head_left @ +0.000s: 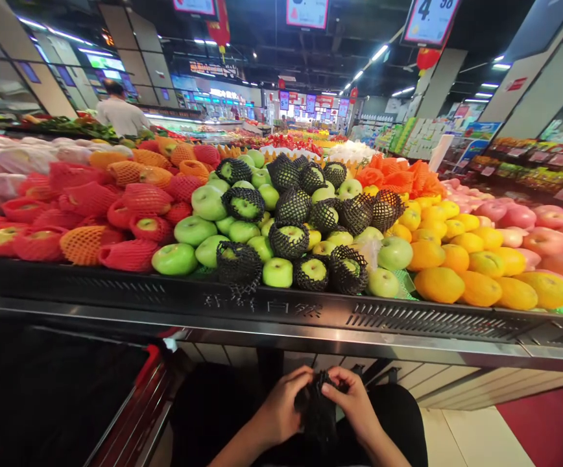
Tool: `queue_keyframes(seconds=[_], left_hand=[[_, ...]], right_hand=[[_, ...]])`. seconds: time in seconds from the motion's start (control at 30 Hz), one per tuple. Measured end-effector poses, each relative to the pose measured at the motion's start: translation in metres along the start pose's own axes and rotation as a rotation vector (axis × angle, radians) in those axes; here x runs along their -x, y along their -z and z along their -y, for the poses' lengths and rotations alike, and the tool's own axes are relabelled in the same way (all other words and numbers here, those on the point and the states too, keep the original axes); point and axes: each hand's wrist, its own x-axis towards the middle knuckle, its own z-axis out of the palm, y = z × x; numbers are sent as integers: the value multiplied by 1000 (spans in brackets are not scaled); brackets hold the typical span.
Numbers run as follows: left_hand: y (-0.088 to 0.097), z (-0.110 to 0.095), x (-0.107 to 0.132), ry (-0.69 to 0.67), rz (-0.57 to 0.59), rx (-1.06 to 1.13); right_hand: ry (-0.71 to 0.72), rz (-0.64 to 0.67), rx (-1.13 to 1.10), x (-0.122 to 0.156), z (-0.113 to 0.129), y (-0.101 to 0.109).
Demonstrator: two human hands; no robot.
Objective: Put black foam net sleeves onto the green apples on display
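Low in the view, in front of the fruit stand, both my hands pinch a black foam net sleeve [321,405] that hangs between them above my lap. My left hand [284,405] grips it from the left, and my right hand [352,395] has thumb and fingers closed on its upper right part. Dark clothing behind makes the sleeve's lower end hard to see. Nearest on the stand lie green apples [277,272], bare ones mixed with others in black net sleeves [288,240].
A metal ledge [281,334] runs along the stand's front. Red-netted fruit [130,253] lies left, oranges [440,284] and pink apples [547,240] right. A red-rimmed cart [135,395] stands at lower left. A person in white [120,113] is far behind.
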Motion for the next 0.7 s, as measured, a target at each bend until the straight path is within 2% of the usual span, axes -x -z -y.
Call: queue_keyframes(seconds=[0.17, 0.27, 0.37, 0.47, 0.6, 0.7], left_hand=[[-7, 2, -2, 27, -44, -1], [-8, 0, -5, 65, -25, 38], [-6, -5, -7, 83, 19, 77], [-2, -9, -7, 76, 19, 96], [2, -5, -9, 116, 15, 186], [3, 3, -11, 153, -20, 360]], right_hand=[[42, -63, 56, -2, 0, 6], [130, -2, 108, 1, 6, 7], [143, 75, 122, 3, 12, 9], [78, 75, -25, 5, 14, 14], [-38, 38, -425, 4, 13, 21], [-41, 28, -441, 2, 9, 22]])
